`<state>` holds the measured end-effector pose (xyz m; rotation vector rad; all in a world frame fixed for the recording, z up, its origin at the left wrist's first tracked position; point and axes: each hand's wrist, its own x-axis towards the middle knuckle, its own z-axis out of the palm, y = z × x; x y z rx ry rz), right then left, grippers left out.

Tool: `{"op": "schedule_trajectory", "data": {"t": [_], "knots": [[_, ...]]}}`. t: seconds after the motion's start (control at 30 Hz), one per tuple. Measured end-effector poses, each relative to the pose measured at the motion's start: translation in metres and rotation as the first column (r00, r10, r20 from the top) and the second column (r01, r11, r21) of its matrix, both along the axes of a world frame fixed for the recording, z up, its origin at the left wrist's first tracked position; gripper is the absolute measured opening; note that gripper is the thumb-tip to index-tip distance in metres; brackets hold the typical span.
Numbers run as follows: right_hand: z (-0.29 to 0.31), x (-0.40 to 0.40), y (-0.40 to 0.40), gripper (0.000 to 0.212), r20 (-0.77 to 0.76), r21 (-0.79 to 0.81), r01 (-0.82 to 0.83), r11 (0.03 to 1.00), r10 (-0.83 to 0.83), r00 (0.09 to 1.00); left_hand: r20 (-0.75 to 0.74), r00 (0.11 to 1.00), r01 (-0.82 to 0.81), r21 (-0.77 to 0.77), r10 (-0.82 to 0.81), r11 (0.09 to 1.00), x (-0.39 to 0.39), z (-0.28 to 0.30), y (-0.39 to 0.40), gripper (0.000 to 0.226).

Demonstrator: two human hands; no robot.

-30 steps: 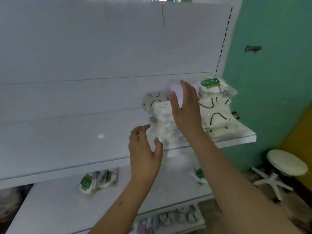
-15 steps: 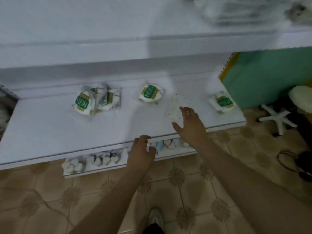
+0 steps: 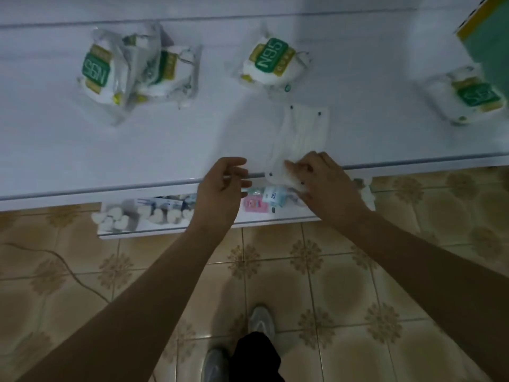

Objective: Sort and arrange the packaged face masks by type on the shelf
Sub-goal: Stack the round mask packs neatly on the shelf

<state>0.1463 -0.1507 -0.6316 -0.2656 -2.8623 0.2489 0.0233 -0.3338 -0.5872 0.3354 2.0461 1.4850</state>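
White shelf [image 3: 137, 150] surface fills the upper half of the frame, smooth and faintly glossy, with patterned tan floor tiles [image 3: 344, 285] below it. At the front lip of that shelf, centre-right in the frame, lies a flat white mask pack [image 3: 303, 133], a thin pleated rectangle in clear film with small dark dots at its corners, its near end overhanging the edge. The right hand [image 3: 325, 183] has its fingertips pinched on that near end. The left hand [image 3: 223, 186] hovers just beside it at the shelf edge, fingers loosely curled and apart, holding nothing.

A second ago both hands were up at a stack of packs on the higher shelf; half a second ago they were dropping toward this lower one, the right still short of the flat pack. Now the right hand has hold of it, so the next loose item is judged to be in hand for sorting.

Further back sit the puffier packs: a crinkled pair of N95 packs [image 3: 129, 73] at upper left, overlapping, a single N95 pack [image 3: 270, 62] at upper centre just behind the flat one, and a blurred N95 pack [image 3: 473, 97] at the right edge. Their rounded, green-labelled shape differs plainly from the flat pleated pack, which likely belongs with its own type elsewhere. Below the shelf edge a lower tray [image 3: 154, 216] holds small white and pink items, too blurred to name.
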Motion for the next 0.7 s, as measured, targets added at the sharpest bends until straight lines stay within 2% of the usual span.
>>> {"op": "schedule_trajectory", "data": {"t": [0.03,0.1,0.17,0.23,0.33,0.37,0.43,0.5,0.53,0.57,0.6,0.63,0.67,0.7], "knots": [[0.004,-0.003,-0.007,0.044,-0.082,0.000,-0.027,1.000,0.027,0.996,0.034,0.999,-0.005,-0.010,0.005,1.000,-0.005,0.004,-0.002,0.031],[0.016,-0.018,-0.023,0.035,-0.168,-0.047,-0.048,0.998,0.039,0.985,0.196,0.980,-0.025,-0.018,0.028,1.000,-0.015,0.016,-0.007,0.022],[0.030,-0.040,-0.047,0.040,-0.195,-0.135,-0.059,0.989,0.032,0.980,0.481,0.873,-0.101,0.022,0.078,0.995,-0.034,0.028,-0.013,0.042],[0.037,-0.059,-0.073,0.046,-0.156,-0.188,-0.171,0.967,0.143,0.977,0.632,0.772,-0.164,0.107,0.060,0.981,-0.061,0.032,-0.027,0.054],[0.043,-0.078,-0.101,0.050,-0.017,-0.135,-0.353,0.926,0.354,0.935,0.576,0.815,-0.172,0.155,0.052,0.973,-0.089,0.034,-0.055,0.048],[0.050,-0.081,-0.108,0.062,0.034,-0.151,-0.365,0.919,0.374,0.927,0.536,0.839,-0.202,0.137,0.099,0.970,-0.096,0.038,-0.064,0.042],[0.070,-0.082,-0.122,0.097,0.083,-0.270,-0.303,0.914,0.336,0.938,0.464,0.873,-0.238,0.133,0.152,0.962,-0.103,0.051,-0.081,0.029],[0.101,-0.084,-0.139,0.109,0.068,-0.481,-0.118,0.869,0.171,0.983,0.397,0.907,-0.204,0.124,0.140,0.971,-0.103,0.077,-0.097,0.022],[0.117,-0.085,-0.147,0.111,0.082,-0.595,0.022,0.804,0.033,0.996,0.371,0.922,-0.166,0.122,0.110,0.979,-0.101,0.091,-0.105,0.024],[0.140,-0.087,-0.154,0.112,0.120,-0.726,0.164,0.668,-0.112,0.986,0.362,0.930,-0.124,0.135,0.068,0.983,-0.096,0.108,-0.113,0.026],[0.166,-0.091,-0.161,0.112,0.160,-0.851,0.255,0.460,-0.236,0.958,0.358,0.933,-0.083,0.144,0.026,0.986,-0.091,0.126,-0.119,0.027],[0.192,-0.093,-0.166,0.101,0.197,-0.923,0.282,0.262,-0.307,0.931,0.363,0.932,-0.046,0.158,-0.015,0.986,-0.084,0.146,-0.124,0.029],[0.216,-0.092,-0.169,0.075,0.190,-0.961,0.246,0.124,-0.349,0.918,0.358,0.932,-0.012,0.170,-0.050,0.985,-0.075,0.166,-0.129,0.031],[0.243,-0.087,-0.174,0.043,0.169,-0.975,0.209,0.069,-0.379,0.910,0.355,0.932,0.004,0.185,-0.071,0.983,-0.064,0.187,-0.134,0.032]]}}
